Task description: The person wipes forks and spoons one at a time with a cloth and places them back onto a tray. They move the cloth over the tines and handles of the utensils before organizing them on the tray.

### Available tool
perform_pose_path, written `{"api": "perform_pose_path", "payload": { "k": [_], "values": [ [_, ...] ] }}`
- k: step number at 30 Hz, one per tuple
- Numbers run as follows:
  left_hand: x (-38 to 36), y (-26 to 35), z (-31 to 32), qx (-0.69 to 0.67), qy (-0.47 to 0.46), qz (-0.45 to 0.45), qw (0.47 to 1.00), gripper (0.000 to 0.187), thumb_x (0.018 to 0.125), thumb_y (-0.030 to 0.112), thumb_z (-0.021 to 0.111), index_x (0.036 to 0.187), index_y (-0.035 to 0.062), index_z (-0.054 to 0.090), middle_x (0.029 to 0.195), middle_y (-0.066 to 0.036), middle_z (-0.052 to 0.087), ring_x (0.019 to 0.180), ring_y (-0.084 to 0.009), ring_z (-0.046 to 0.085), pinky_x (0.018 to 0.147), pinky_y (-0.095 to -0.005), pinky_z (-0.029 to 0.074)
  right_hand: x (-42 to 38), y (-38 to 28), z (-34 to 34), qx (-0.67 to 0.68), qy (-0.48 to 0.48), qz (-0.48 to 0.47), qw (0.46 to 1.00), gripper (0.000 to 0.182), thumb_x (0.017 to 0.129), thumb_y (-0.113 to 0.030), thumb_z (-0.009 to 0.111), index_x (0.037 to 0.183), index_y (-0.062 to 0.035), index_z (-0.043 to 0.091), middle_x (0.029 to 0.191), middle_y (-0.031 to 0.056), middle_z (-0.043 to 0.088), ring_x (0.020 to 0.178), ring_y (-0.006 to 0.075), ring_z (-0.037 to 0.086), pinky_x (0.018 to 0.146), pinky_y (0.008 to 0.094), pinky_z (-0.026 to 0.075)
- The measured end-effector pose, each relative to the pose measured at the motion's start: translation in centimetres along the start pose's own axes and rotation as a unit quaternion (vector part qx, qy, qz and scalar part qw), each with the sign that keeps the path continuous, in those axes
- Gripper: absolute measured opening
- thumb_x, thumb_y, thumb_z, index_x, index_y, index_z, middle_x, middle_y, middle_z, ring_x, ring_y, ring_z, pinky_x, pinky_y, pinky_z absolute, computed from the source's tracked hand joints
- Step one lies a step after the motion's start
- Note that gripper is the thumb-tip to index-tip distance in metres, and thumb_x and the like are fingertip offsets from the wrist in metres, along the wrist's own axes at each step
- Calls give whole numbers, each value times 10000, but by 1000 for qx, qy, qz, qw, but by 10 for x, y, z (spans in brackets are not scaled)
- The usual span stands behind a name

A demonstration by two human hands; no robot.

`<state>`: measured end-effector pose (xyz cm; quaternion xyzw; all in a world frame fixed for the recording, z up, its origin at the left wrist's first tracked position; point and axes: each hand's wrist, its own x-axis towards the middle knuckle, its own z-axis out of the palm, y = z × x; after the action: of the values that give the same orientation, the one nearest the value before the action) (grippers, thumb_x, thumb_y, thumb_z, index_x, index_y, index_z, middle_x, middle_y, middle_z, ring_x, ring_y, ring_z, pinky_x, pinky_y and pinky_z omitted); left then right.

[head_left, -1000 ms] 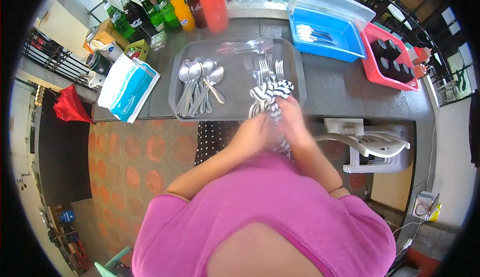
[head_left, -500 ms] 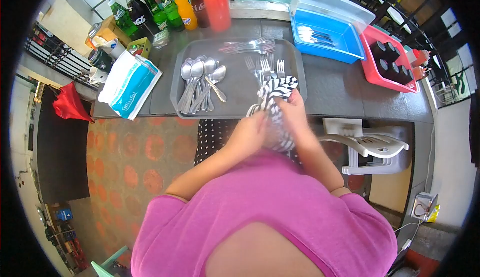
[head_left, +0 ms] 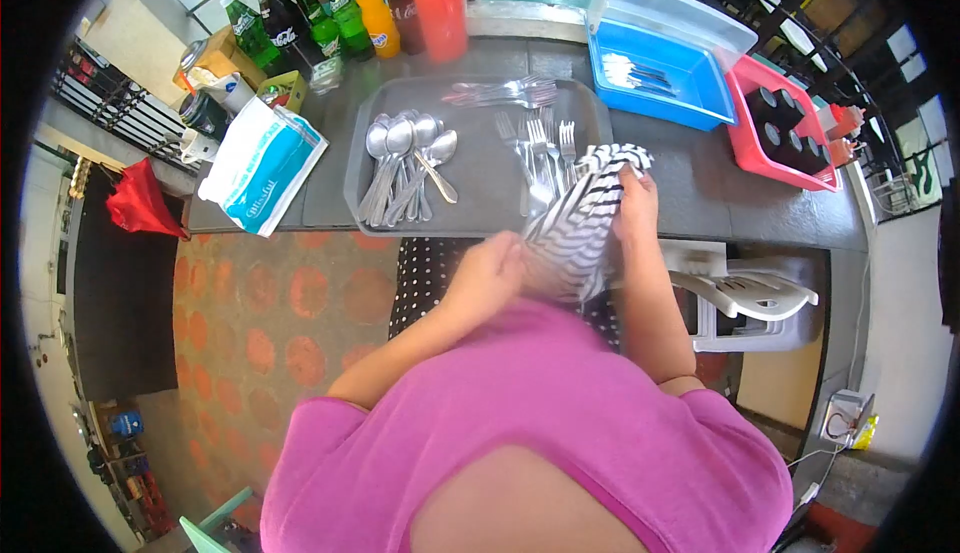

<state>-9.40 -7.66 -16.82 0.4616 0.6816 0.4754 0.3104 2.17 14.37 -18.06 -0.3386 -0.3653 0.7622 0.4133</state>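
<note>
A black-and-white striped cloth [head_left: 585, 215] stretches between my two hands at the tray's front right edge. My right hand [head_left: 637, 203] is closed on its upper right part. At the cloth's lower left, my left hand [head_left: 495, 265] is closed on its edge; whether anything lies inside the folds is hidden. Behind the cloth, several forks [head_left: 540, 148] lie on the grey tray [head_left: 480, 208], partly covered by it. Another group of forks [head_left: 503, 90] lies crosswise at the tray's back. A pile of spoons [head_left: 405, 168] fills the tray's left side.
A tissue pack [head_left: 265, 168] lies left of the tray. Bottles [head_left: 345, 23] and a red-orange tumbler [head_left: 438, 8] stand behind. At the back right are a blue cutlery box [head_left: 665, 78] with its lid up and a pink basket [head_left: 780, 128]. White plastic chairs [head_left: 750, 298] sit below right.
My right hand has moved right and drawn the bunched cloth out wider. My left hand has shifted slightly left and down. More of the forks' handles now shows.
</note>
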Motion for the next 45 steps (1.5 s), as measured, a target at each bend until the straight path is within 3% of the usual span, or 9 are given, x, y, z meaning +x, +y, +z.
{"api": "perform_pose_path", "payload": {
  "k": [4,5,6,9,11,20,25,28,45],
  "values": [
    [13,-12,0,-84,46,-47,994,167,981,108,360,941,-4,478,527,-33,485,445,-104,497,444,-239,408,-16,33,-5,18,-157,122,980,198,834,-32,501,1010,18,576,954,99,637,884,216,627,786,332,506],
    [17,-14,3,-60,63,-22,996,166,978,102,365,929,-6,480,520,-45,500,471,-114,528,461,-259,428,-20,58,-9,-130,-196,-25,972,183,830,-19,483,972,19,592,968,94,634,896,208,620,801,326,494],
    [18,-14,6,-61,67,-22,996,166,978,102,365,929,-6,480,520,-45,500,471,-114,528,461,-259,428,-29,55,6,32,-203,148,967,181,841,-13,466,968,12,592,954,89,631,888,197,617,785,313,485],
    [18,-12,12,-4,75,-62,995,211,914,160,457,926,-24,559,781,-288,584,767,-478,563,681,-507,436,-43,77,20,-246,-242,-99,933,190,863,-30,454,988,6,592,928,71,631,849,169,610,751,298,480],
    [17,-14,12,60,76,-7,995,221,930,149,439,883,-32,557,703,-230,595,670,-397,590,610,-449,448,-63,47,50,-54,-137,178,973,203,881,-44,445,1010,8,593,914,56,636,829,133,599,738,273,471],
    [28,32,-51,230,54,-60,970,517,902,492,472,835,9,644,768,-229,620,757,-410,599,645,-466,460,-73,39,56,-130,-219,78,964,173,914,-71,462,990,-15,606,835,1,626,727,65,567,657,226,450],
    [48,8,-32,-268,-17,-36,963,559,985,454,351,1009,-29,630,931,-119,662,861,-197,623,767,-327,484,-90,42,70,-145,-287,102,941,150,924,-76,471,900,-30,611,778,-21,609,670,46,551,599,215,438],
    [49,10,-35,-301,-60,-18,952,626,996,472,273,1042,-38,634,1020,-107,654,963,-209,608,869,-323,464,-93,30,74,-139,-279,171,935,146,920,-75,475,897,-23,610,777,-23,606,674,52,551,602,222,442],
    [61,-9,-87,-136,79,140,978,766,981,526,126,1049,-15,664,1110,-138,649,1251,-288,450,1085,-417,256,-107,9,46,-284,-389,194,854,150,850,-47,549,947,-10,657,803,-14,637,701,63,554,620,236,452]
  ]
}}
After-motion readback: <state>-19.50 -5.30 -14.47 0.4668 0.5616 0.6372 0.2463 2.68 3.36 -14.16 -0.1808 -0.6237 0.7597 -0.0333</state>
